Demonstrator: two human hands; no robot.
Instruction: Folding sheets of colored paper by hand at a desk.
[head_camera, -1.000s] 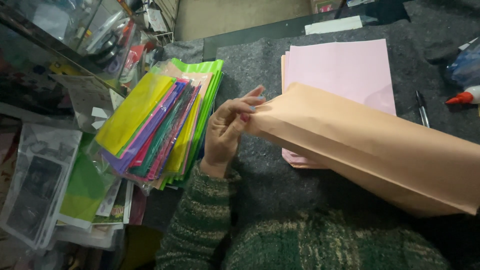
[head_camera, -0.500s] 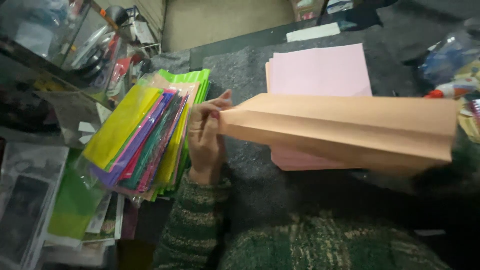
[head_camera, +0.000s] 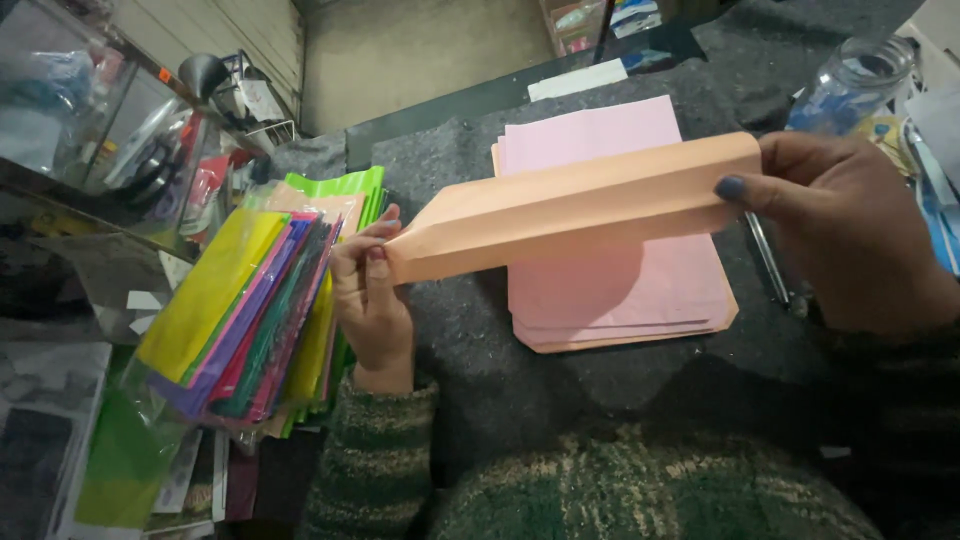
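Folded peach paper (head_camera: 570, 205) between left hand (head_camera: 368, 290) and right hand (head_camera: 850, 230), above pink sheets (head_camera: 620, 285).

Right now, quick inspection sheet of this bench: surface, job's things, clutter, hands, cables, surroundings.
Surface: grey felt mat, covering the worktop.
Job's things: folded peach paper, held up above the pink sheet stack lying on the mat.
Clutter: bundle of coloured packets at left; pen beside the stack; glass jar at far right.
Hands: left hand pinches the paper's left tip; right hand grips its right end.
Cables: nothing seen.
Surroundings: glass case with goods at left; bare floor beyond.
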